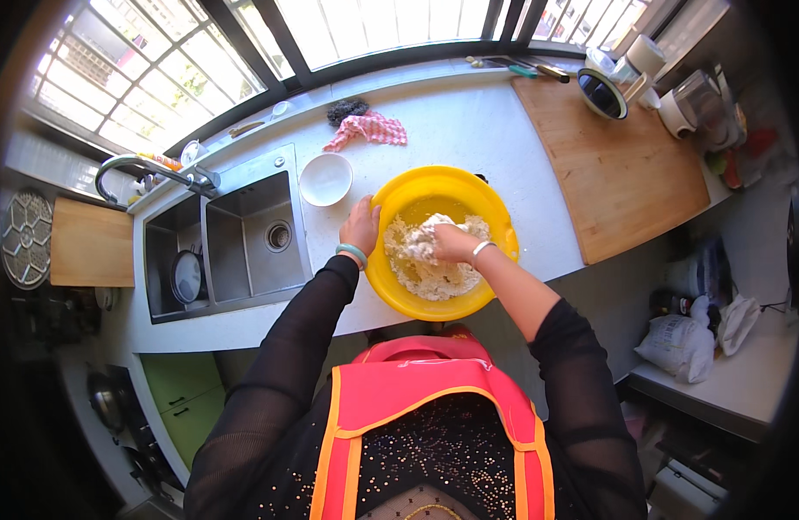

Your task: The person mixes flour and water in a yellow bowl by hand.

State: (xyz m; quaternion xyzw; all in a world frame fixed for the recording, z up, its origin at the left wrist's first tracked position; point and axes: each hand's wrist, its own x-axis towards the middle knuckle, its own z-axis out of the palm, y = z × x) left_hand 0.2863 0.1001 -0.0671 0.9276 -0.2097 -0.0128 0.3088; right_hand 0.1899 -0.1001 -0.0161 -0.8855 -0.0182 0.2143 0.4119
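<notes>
A yellow plastic basin [399, 286] stands at the front edge of the white countertop, holding crumbly, floury dough [438, 281]. My left hand [360, 226] grips the basin's left rim, thumb over the edge. Inside the basin, my right hand [453, 243] is sunk into the dough, its fingers coated and mostly hidden by a clump. Just left of the basin sits a white bowl [326, 180].
To the left is a steel double sink [250, 234] with a faucet [201, 180] and a pan [187, 276]. A pink checked cloth [373, 128] lies behind. On the right, a large wooden board [620, 169] bears a dark-bottomed pan [601, 94]. Knives [552, 73] rest by the window.
</notes>
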